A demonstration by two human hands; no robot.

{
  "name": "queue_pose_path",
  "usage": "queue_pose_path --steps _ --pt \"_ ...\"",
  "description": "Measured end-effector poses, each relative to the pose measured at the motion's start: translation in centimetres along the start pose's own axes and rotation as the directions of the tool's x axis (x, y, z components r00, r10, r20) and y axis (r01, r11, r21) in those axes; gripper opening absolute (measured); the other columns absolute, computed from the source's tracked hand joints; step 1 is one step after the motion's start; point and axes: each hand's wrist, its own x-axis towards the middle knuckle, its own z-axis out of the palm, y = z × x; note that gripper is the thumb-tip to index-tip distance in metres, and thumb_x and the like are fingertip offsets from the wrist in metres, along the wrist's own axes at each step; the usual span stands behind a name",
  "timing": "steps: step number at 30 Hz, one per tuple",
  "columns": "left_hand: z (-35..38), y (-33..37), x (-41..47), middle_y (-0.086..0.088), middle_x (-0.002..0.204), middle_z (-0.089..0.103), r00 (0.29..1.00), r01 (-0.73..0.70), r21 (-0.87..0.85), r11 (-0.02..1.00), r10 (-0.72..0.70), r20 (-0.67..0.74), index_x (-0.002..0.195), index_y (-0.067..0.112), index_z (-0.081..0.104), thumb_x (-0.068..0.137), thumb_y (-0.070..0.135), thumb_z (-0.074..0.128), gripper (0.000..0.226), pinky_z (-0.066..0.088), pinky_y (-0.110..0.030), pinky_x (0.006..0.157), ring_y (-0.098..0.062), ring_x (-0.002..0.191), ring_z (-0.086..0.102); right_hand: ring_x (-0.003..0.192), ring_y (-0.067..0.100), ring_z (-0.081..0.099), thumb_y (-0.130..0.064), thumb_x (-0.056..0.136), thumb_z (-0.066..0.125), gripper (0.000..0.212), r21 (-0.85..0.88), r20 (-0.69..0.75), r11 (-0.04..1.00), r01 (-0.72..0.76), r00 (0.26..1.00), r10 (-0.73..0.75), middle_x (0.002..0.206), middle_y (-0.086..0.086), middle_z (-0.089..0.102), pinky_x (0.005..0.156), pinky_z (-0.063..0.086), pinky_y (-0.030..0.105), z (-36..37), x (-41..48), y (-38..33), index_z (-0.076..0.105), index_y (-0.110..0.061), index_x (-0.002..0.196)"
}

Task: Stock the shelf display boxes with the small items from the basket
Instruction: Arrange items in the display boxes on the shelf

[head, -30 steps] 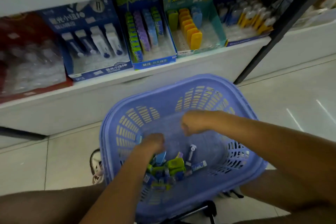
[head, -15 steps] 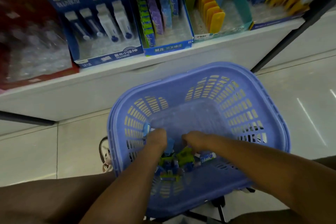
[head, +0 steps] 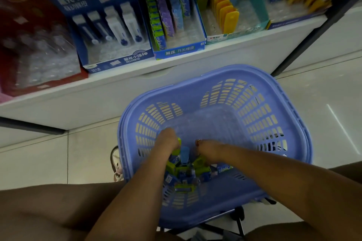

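- A lilac plastic basket (head: 284, 92) with slotted walls sits upright below the shelf, the far part of its floor bare.
- The small items (head: 186, 174), green, blue and white packets, lie in a loose heap at its near end.
- On the shelf stand a dark blue display box (head: 117, 60) of white sticks, a middle display box (head: 180, 50) of green, purple and blue packs, and a teal display box (head: 235, 35) of yellow and orange pieces, each part filled.

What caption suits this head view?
Left hand and right hand among small items in blue basket below display boxes.
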Motion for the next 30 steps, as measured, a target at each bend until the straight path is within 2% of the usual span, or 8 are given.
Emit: queue_pose_path --steps 4,6,11,14,19,23,27,30 --pt "-3.7 1.1 -0.6 -0.022 0.072 0.055 0.999 -0.047 -0.229 0.972 0.043 -0.025 0.069 0.002 0.061 0.079 0.019 0.074 0.024 0.043 -0.038 0.063 -0.028 0.077 0.061 0.104 0.037 0.057 -0.023 0.083 0.069 0.035 0.01 0.006 0.999 -0.048 0.999 0.048 0.115 0.019 0.058 0.086 0.047 0.04 -0.9 -0.2 0.7 0.062 -0.002 0.11" --pt "-4.8 1.6 -1.2 -0.017 0.075 0.055 0.997 -0.067 -0.419 0.905 0.071 -0.005 0.07 0.007 0.056 0.082 0.017 0.071 0.021 0.046 -0.033 0.067 -0.024 0.072 0.056 0.098 0.033 0.059 -0.028 0.085 0.068 0.031 0.111 -0.014 0.989 -0.096 0.995 0.099 0.11 0.019 0.061 0.084 0.045 0.038 -1.6 -0.8 1.1 0.062 -0.003 0.102" --pt "-6.7 2.7 -4.0 -0.004 0.058 0.063 0.996 -0.081 -0.909 0.409 0.074 -0.056 0.073 0.007 0.058 0.086 0.003 0.062 0.014 0.057 -0.033 0.062 -0.014 0.056 0.063 0.055 0.01 0.058 -0.02 0.087 0.067 0.022 0.531 0.048 0.841 -0.105 0.994 0.094 0.081 0.013 0.065 0.058 0.052 0.025 -7.5 -4.0 2.4 0.067 -0.002 0.099" --pt "-8.0 3.5 -5.7 -0.011 0.072 0.058 0.992 -0.109 -0.962 0.249 0.084 -0.09 0.076 0.007 0.06 0.091 0.009 0.054 0.016 0.053 -0.036 0.068 -0.019 0.065 0.057 0.052 0.002 0.059 0.0 0.086 0.063 0.024 0.753 0.037 0.657 -0.033 0.999 0.008 0.071 -0.001 0.066 0.052 0.052 0.015 -12.6 -7.7 2.8 0.064 0.0 0.11" --pt "-10.3 5.2 -8.2 -0.014 0.076 0.064 0.978 -0.153 -0.98 0.13 0.163 -0.131 0.083 0.006 0.057 0.098 0.031 0.048 0.03 0.056 -0.027 0.056 -0.02 0.065 0.064 0.07 0.005 0.061 0.016 0.081 0.058 0.03 0.837 -0.302 0.478 0.267 0.953 -0.005 0.083 0.004 0.065 0.068 0.051 0.014 -19.1 -13.7 2.8 0.065 -0.009 0.096" --pt "-11.6 7.1 -9.8 -0.008 0.077 0.074 0.923 -0.207 -0.978 0.042 0.339 -0.18 0.098 0.006 0.059 0.098 0.033 0.045 0.03 0.057 -0.024 0.054 -0.017 0.065 0.072 0.088 0.008 0.068 -0.007 0.085 0.062 0.019 0.835 -0.447 0.381 0.396 0.893 0.052 0.095 0.004 0.072 0.082 0.054 0.017 -21.6 -16.0 2.4 0.068 -0.006 0.103" --pt "-12.7 7.9 -10.5 -0.003 0.079 0.075 0.882 -0.352 -0.932 -0.091 0.3 -0.362 0.096 0.012 0.061 0.097 0.029 0.05 0.021 0.055 -0.021 0.053 -0.012 0.063 0.07 0.088 0.011 0.068 0.0 0.085 0.063 0.035 0.775 -0.597 0.415 0.477 0.769 0.23 0.101 0.006 0.07 0.085 0.055 0.019 -23.1 -16.1 2.2 0.061 -0.006 0.119" --pt "-13.4 7.8 -10.6 -0.005 0.075 0.074 0.884 -0.381 -0.913 -0.144 0.233 -0.405 0.09 0.013 0.057 0.095 0.033 0.052 0.021 0.054 -0.021 0.051 -0.013 0.057 0.068 0.082 0.009 0.066 -0.001 0.077 0.072 0.039 0.729 -0.683 0.379 0.57 0.573 0.453 0.094 0.006 0.068 0.078 0.055 0.017 -24.4 -16.2 2.7 0.062 -0.004 0.114"
